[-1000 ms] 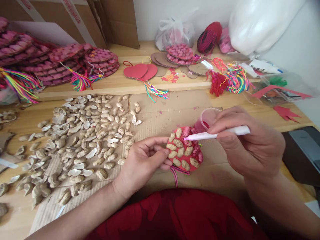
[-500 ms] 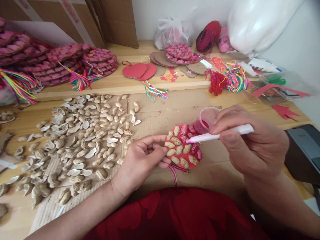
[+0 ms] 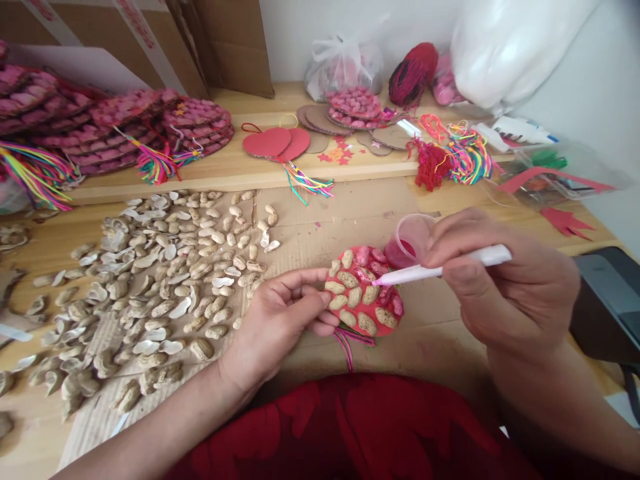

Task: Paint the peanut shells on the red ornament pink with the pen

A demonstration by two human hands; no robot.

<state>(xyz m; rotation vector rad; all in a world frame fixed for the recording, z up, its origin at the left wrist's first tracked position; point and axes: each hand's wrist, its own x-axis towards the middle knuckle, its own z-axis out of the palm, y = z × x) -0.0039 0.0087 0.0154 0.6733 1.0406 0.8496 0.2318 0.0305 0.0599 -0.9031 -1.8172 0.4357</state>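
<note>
Two hands at a red disc studded with peanut shells.

The left hand (image 3: 280, 320) pinches the disc (image 3: 363, 291) at its left edge, fingers curled. The right hand (image 3: 500, 287) is closed round a white brush (image 3: 440, 267), tip on the disc's pink shells. A cup (image 3: 413, 239) stands just behind. Shells (image 3: 165, 280) crowd the left; bare cardboard (image 3: 345, 213) lies beyond the disc.

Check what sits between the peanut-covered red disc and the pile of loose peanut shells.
In the head view, the left hand lies there, its fingers gripping the disc edge; past it, bare cardboard up to the shells.
</note>
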